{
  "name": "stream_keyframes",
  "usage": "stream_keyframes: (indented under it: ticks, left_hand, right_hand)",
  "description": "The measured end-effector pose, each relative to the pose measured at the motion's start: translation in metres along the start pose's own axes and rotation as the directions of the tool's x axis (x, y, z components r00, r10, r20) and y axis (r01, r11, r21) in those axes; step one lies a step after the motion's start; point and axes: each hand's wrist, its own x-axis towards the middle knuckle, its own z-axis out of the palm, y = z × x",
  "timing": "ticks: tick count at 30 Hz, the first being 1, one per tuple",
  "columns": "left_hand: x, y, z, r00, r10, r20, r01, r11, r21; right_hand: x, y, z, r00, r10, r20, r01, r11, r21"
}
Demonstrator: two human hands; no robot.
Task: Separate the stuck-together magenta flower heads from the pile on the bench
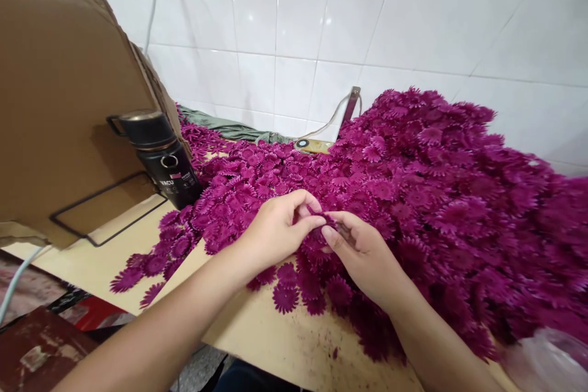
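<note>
My left hand (pixel 282 226) and my right hand (pixel 356 245) meet over the middle of the table, thumbs and fingertips pinched together. Between them they grip a magenta artificial flower (pixel 324 220), partly covered by my fingers. Loose flower heads of the same magenta (pixel 252 184) lie in a wide layer beneath and behind both hands. To the right they rise into a tall heap (pixel 436 165) against the wall. A few single flower heads (pixel 285 295) rest at the front, below my hands.
A black vacuum flask (pixel 160 159) stands at left before a large cardboard sheet (pixel 59 104). A thin black wire frame (pixel 124 220) is beside it. Green cloth (pixel 229 125) and a yellowish device (pixel 315 146) lie along the tiled wall (pixel 294 18). Clear plastic (pixel 551 355) sits at lower right.
</note>
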Motion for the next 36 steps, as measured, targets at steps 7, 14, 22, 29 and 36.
stream_keyframes:
  ticks: [7, 14, 22, 29, 36]
  left_hand:
    - [0.001, -0.002, 0.04, 0.992, -0.111, -0.067, 0.088, 0.955, -0.282]
    - [0.006, 0.004, 0.047, 0.951, -0.278, 0.134, 0.286, 0.633, -0.719]
    - [0.002, -0.003, 0.055, 0.97, -0.232, 0.071, 0.231, 0.787, -0.572]
    - [-0.001, 0.003, 0.06, 0.993, -0.086, 0.083, 0.108, 0.94, -0.323]
    - [0.0, -0.001, 0.065, 0.994, -0.106, 0.004, 0.089, 0.812, -0.576]
  right_hand:
    - [-0.009, 0.009, -0.014, 0.995, 0.029, -0.1, -0.03, 1.0, -0.01]
    - [-0.018, 0.009, -0.017, 0.991, 0.091, -0.101, -0.065, 0.969, 0.239]
    - [-0.014, 0.011, -0.022, 0.988, 0.112, -0.106, -0.091, 0.978, 0.186]
    - [-0.012, 0.014, -0.015, 0.95, -0.053, -0.307, -0.003, 0.984, -0.18]
    - [-0.001, 0.021, -0.011, 0.945, -0.11, -0.309, 0.063, 0.985, -0.159]
